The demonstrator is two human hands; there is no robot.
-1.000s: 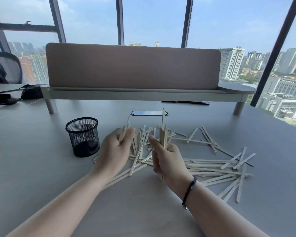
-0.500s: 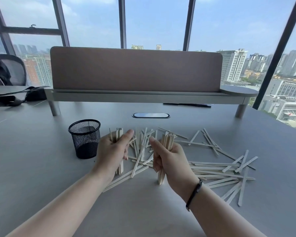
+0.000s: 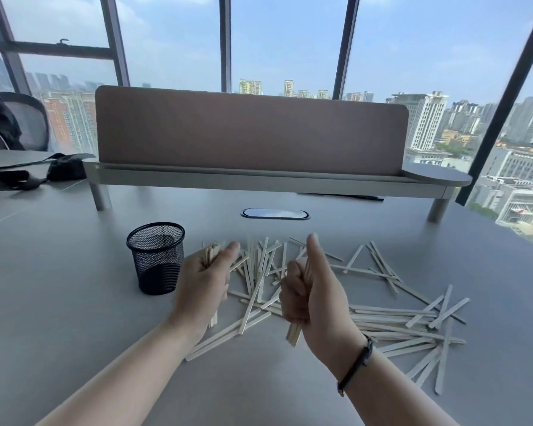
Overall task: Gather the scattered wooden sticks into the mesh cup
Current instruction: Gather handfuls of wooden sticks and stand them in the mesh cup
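Your left hand and right hand each have the fingers curled around a bundle of sticks, beside the mesh cup.

The black wire-mesh cup is standing just left of the left hand; the flat pale wooden sticks are lying scattered on the grey table, mostly right of the right hand.
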